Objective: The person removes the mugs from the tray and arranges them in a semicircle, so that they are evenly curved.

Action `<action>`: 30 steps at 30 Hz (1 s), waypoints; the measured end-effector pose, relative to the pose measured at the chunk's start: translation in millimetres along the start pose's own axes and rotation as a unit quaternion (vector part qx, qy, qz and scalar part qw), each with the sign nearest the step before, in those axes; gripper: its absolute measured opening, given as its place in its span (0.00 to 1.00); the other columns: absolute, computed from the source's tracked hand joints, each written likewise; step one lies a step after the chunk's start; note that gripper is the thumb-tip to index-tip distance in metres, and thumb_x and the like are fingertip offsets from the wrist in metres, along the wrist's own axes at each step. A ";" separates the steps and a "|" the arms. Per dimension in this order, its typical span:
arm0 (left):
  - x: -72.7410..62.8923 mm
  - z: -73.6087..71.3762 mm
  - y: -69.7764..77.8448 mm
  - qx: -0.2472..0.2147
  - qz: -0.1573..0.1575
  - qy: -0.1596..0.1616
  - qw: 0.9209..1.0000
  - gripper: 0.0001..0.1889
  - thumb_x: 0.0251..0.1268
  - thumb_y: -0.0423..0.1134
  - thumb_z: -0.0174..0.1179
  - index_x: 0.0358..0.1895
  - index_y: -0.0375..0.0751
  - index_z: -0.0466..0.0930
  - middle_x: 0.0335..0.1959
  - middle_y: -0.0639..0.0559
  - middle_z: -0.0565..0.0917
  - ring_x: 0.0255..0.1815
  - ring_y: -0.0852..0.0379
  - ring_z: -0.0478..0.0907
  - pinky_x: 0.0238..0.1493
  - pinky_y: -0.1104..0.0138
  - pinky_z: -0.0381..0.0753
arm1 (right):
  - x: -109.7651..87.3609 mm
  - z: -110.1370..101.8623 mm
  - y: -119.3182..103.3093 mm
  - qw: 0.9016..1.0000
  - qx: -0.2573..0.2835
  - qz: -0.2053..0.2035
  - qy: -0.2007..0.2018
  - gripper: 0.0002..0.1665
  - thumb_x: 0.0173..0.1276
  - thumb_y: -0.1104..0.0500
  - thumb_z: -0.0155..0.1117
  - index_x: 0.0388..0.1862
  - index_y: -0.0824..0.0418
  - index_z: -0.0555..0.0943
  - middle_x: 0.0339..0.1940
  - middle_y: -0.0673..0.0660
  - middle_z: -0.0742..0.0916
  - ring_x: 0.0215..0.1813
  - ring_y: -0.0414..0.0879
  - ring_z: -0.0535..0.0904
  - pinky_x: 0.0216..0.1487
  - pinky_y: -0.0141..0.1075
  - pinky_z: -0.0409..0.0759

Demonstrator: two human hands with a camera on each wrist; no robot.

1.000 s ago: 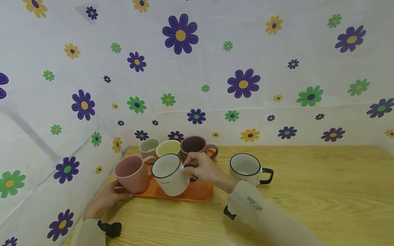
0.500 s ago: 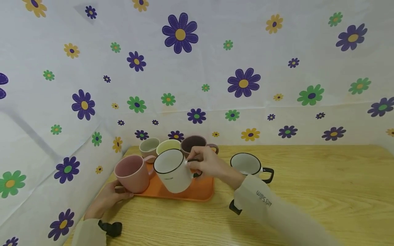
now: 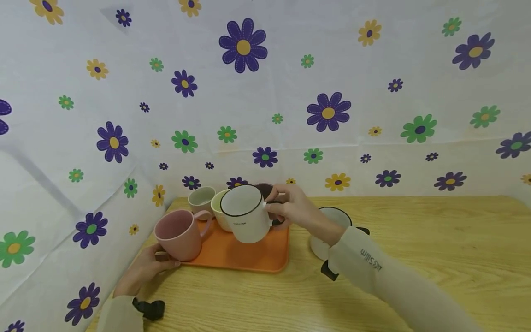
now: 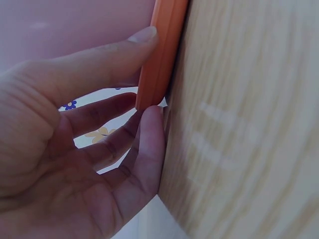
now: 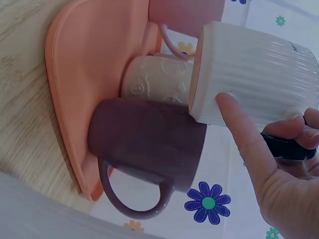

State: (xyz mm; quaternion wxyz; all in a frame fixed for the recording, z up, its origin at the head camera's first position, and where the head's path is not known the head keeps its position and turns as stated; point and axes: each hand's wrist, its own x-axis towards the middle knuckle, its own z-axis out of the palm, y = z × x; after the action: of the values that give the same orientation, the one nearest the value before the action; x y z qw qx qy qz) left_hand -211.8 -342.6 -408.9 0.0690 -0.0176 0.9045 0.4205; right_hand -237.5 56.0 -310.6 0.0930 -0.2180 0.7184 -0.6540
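My right hand [image 3: 292, 205] holds a white mug [image 3: 249, 221] with a black rim by its black handle, tilted slightly above the orange tray [image 3: 232, 251]. In the right wrist view the thumb or a finger lies along the white mug's [image 5: 259, 69] ribbed side. My left hand [image 3: 145, 267] grips the tray's near left corner; the left wrist view has the thumb on the tray edge [image 4: 162, 55] and fingertips at its underside. A pink mug [image 3: 182, 240] stands on the tray by that hand. Behind are a pale green mug [image 3: 201, 196], a yellow mug [image 3: 219, 207] and a dark purple mug [image 5: 144, 142].
Another white mug [image 3: 321, 246] with a black rim stands on the wooden table [image 3: 435, 258] right of the tray, partly hidden by my right forearm. A flower-patterned cloth [image 3: 282, 69] hangs along the back and left of the table.
The white mug in my right hand has risen and moved right and back, away from the pink mug, baring more of the tray. My left hand has stayed at the tray corner.
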 end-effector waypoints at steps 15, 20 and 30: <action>-1.2 2.9 0.8 -0.007 0.007 -0.003 1.000 0.36 0.62 0.38 0.73 0.67 0.21 0.67 0.58 0.29 0.79 0.60 0.34 0.75 0.66 0.38 0.64 | -7.3 -23.9 -6.8 0.999 0.029 0.025 0.002 0.05 0.69 0.73 0.63 0.38 0.69 0.75 0.23 0.60 0.79 0.29 0.50 0.77 0.34 0.54 0.85; -0.7 2.3 1.6 -0.008 0.008 -0.004 1.000 0.36 0.62 0.38 0.72 0.67 0.20 0.66 0.57 0.29 0.79 0.59 0.34 0.76 0.66 0.38 0.64 | -10.5 -34.5 -8.0 0.999 0.039 0.025 0.001 0.04 0.70 0.72 0.62 0.38 0.67 0.77 0.23 0.60 0.78 0.31 0.52 0.80 0.36 0.56 0.85; -1.7 0.7 -0.2 -0.002 0.006 -0.005 1.000 0.36 0.63 0.39 0.72 0.67 0.20 0.66 0.59 0.28 0.78 0.61 0.33 0.75 0.66 0.37 0.64 | -15.4 -54.8 -10.8 0.999 0.033 0.039 0.014 0.04 0.71 0.71 0.61 0.36 0.67 0.76 0.21 0.57 0.74 0.25 0.45 0.68 0.38 0.58 0.84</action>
State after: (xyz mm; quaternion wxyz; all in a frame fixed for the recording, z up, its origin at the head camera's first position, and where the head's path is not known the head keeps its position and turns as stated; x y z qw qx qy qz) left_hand -210.0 -342.3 -409.3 0.0711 -0.0099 0.9032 0.4231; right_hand -244.8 111.4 -295.3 0.1151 -0.1775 0.7057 -0.6762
